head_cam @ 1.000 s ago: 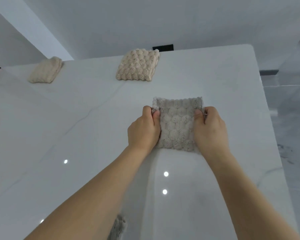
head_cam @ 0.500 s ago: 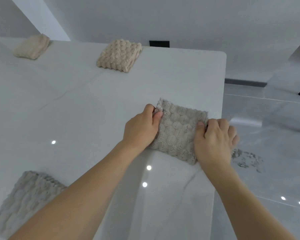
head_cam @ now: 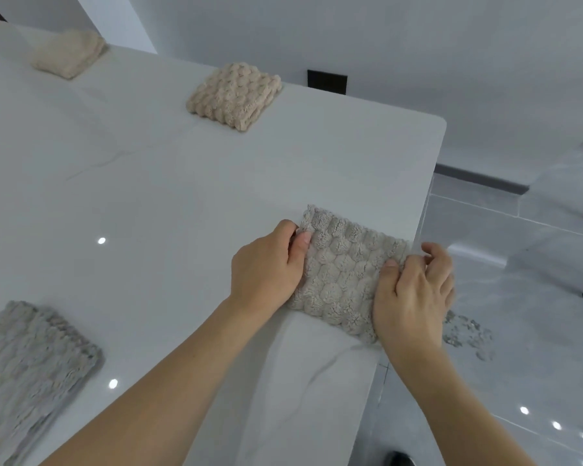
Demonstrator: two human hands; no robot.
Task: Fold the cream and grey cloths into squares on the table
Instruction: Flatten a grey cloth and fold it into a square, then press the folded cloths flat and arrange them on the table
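A glossy white marble-look table (head_cam: 189, 203) stands over a grey tiled floor (head_cam: 525, 331). Near its right edge lies a folded grey cloth (head_cam: 342, 275). The left hand (head_cam: 266, 269) pinches the cloth's left side, thumb on top. The right hand (head_cam: 414, 294) grips its right side, thumb pressed on the pile, fingers curled over the edge. A second grey cloth (head_cam: 31, 364) lies folded at lower left. Two folded cream cloths, one nearer (head_cam: 234, 95) and one further (head_cam: 69, 53), rest at the far side.
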